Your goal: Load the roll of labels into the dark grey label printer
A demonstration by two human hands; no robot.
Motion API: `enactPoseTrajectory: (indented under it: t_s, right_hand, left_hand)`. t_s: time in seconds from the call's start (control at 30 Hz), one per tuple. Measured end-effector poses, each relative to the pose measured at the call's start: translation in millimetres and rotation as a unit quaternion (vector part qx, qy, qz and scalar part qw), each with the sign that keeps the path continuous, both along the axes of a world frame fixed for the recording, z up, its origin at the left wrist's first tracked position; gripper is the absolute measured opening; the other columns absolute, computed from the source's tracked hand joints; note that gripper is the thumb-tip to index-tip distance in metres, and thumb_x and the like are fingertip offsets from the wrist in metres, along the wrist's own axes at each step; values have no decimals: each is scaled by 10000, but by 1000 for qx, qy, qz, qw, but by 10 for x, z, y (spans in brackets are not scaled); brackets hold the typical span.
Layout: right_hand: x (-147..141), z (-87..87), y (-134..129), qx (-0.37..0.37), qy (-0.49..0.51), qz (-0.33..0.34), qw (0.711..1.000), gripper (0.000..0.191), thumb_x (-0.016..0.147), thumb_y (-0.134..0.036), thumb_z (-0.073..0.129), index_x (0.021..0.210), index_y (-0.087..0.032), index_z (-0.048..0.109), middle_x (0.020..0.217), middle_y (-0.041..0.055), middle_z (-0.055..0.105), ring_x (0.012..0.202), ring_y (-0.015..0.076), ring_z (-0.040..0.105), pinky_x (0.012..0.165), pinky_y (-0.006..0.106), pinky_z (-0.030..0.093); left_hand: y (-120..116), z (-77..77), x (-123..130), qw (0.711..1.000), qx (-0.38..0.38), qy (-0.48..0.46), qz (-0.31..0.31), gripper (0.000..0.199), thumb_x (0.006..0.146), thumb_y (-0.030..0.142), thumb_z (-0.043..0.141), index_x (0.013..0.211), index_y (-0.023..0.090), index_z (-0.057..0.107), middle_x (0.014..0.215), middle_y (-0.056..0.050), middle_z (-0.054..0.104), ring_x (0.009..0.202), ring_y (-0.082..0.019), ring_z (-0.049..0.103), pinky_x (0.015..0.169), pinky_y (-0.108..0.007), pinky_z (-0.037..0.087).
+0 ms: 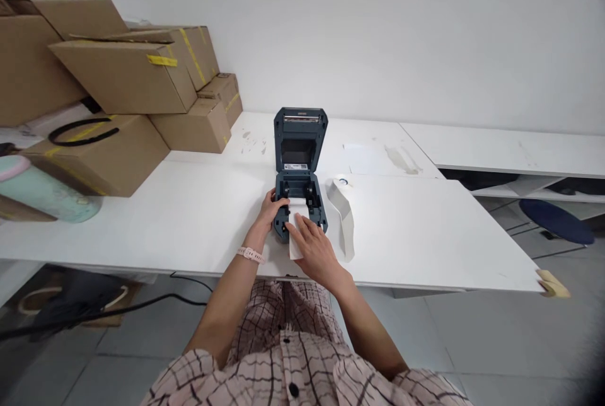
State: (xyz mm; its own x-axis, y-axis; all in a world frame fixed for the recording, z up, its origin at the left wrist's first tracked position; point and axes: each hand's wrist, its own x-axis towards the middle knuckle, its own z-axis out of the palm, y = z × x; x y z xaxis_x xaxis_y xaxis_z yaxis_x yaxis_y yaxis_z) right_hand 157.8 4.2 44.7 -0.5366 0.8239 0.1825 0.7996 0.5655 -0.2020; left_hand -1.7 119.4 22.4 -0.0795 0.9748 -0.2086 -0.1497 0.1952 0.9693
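Observation:
A dark grey label printer point(322, 207) stands on the white table with its lid point(299, 117) raised. A white paper strip point(295, 253) comes from its inside and runs over the front edge. My left hand point(270, 210) grips the printer's left wall, thumb over the inner rim and the other fingers outside, partly hidden. Over the strip lies my right hand point(314, 248), with thumb and fingers spread on the paper at the printer's front. To the right of the printer, a loose curled strip of label paper point(347, 223) rests on the table.
Cardboard boxes point(137, 75) are stacked at the left, with a black band point(85, 132) on one. A mint green bottle point(51, 191) lies by them. A white sheet point(363, 159) is behind the printer. The table's front right corner bears a tan pad point(553, 283); a blue stool point(555, 220) stands beyond.

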Motion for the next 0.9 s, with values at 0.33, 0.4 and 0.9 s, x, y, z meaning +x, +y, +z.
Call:
enactPoseTrajectory:
  t_s: [0.33, 0.4, 0.9]
  right_hand:
    - [20, 30, -32, -17, -2, -3, 1000, 841, 763, -165, 755, 1507, -170, 361, 1613, 206, 278, 1448, 395, 331, 1098, 567, 412]
    - [25, 48, -35, -23, 0, -5, 1000, 836, 765, -159, 752, 1506, -173, 364, 1616, 204, 272, 1450, 397, 328, 1097, 573, 411]
    - [446, 610, 266, -69, 186, 129, 972, 822, 884, -600, 603, 1569, -352, 223, 1628, 48, 304, 1499, 308, 280, 1183, 557, 316]
  left_hand:
    - [-8, 21, 4, 1000, 0, -9, -4, 601, 642, 233, 750, 1214, 182, 576, 1196, -120, 671, 899, -199, 665, 776, -326, 532]
    - [-4, 8, 4, 1000, 1, -11, -5, 604, 640, 236, 754, 1214, 184, 575, 1200, -118, 671, 906, -201, 665, 778, -327, 533]
    - [-229, 91, 14, 1000, -23, -12, 4, 676, 678, 376, 802, 1278, 185, 556, 1270, -153, 643, 1024, -263, 664, 834, -370, 533]
